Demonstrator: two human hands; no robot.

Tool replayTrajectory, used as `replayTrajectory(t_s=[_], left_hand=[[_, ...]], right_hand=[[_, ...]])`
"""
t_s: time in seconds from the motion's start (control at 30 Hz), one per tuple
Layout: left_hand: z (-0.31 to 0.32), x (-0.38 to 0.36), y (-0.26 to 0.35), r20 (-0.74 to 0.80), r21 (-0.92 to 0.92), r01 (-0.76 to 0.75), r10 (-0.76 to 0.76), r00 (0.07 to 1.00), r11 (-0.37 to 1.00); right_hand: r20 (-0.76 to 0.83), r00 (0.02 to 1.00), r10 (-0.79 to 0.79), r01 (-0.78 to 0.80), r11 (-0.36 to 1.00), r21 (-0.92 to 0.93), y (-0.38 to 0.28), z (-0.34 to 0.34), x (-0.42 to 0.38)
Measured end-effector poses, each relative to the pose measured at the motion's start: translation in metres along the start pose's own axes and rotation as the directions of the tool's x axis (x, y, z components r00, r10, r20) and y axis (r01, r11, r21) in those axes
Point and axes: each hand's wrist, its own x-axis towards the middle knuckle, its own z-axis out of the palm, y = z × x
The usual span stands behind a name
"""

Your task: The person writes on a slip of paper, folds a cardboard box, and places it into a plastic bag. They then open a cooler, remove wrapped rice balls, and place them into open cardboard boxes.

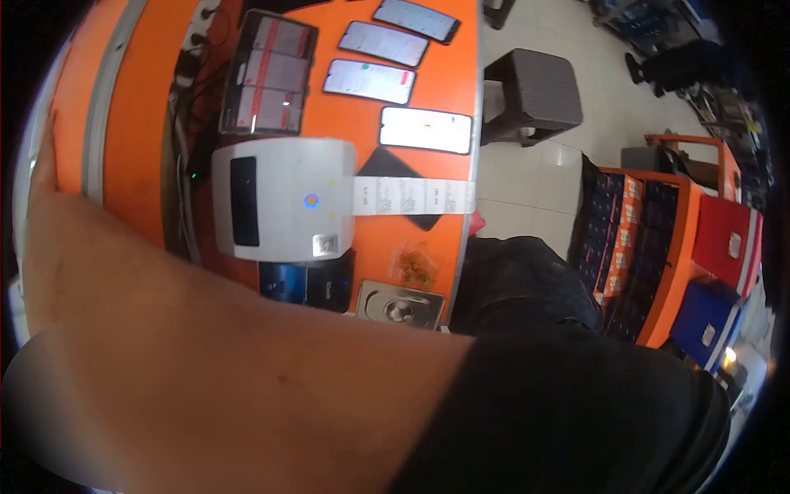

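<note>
A bare forearm (247,354) in a black sleeve crosses the lower part of the view, apparently my left arm. It reaches toward the upper left, where my left hand (43,177) is at the dark rim by the orange panel (136,107); its fingers cannot be made out. My right hand is not in view. Beyond the forearm, a white label printer (288,198) stands on the orange table, with a strip of printed labels (411,196) running from it over a dark flat piece (387,164). The forearm partly hides a black box with a blue front (304,281) and a metal plate (401,306).
Several lit phones (426,130) and a framed display (271,74) lie on the table. A small clear bag of yellowish bits (415,267) is near its edge. Cables (185,107) run along the panel. A stool (539,90) and an orange shelf of boxes (625,247) stand beyond.
</note>
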Motion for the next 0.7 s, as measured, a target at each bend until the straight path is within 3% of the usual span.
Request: replayTrajectory(t_s=[0.27, 0.43, 0.6, 0.7], left_hand=[[0.001, -0.031, 0.006, 0.139, -0.032, 0.275, -0.268, 0.953, 0.961], [-0.004, -0.050, 0.045, 0.295, -0.126, 0.579, -0.526, 0.797, 0.806], [-0.007, -0.044, 0.062, 0.426, -0.112, 0.706, -0.608, 0.670, 0.699], [-0.037, -0.043, 0.050, 0.535, -0.174, 0.696, -0.527, 0.661, 0.696]], right_hand=[[0.033, 0.999, 0.044, -0.043, 0.999, -0.006, -0.017, -0.014, -0.018], [0.015, 0.997, 0.079, -0.078, 0.997, -0.003, -0.040, -0.037, -0.024], [0.030, 0.996, 0.084, -0.081, 0.994, -0.067, -0.042, -0.031, -0.023], [0.069, 0.994, 0.082, -0.077, 0.994, -0.076, -0.042, -0.038, -0.025]])
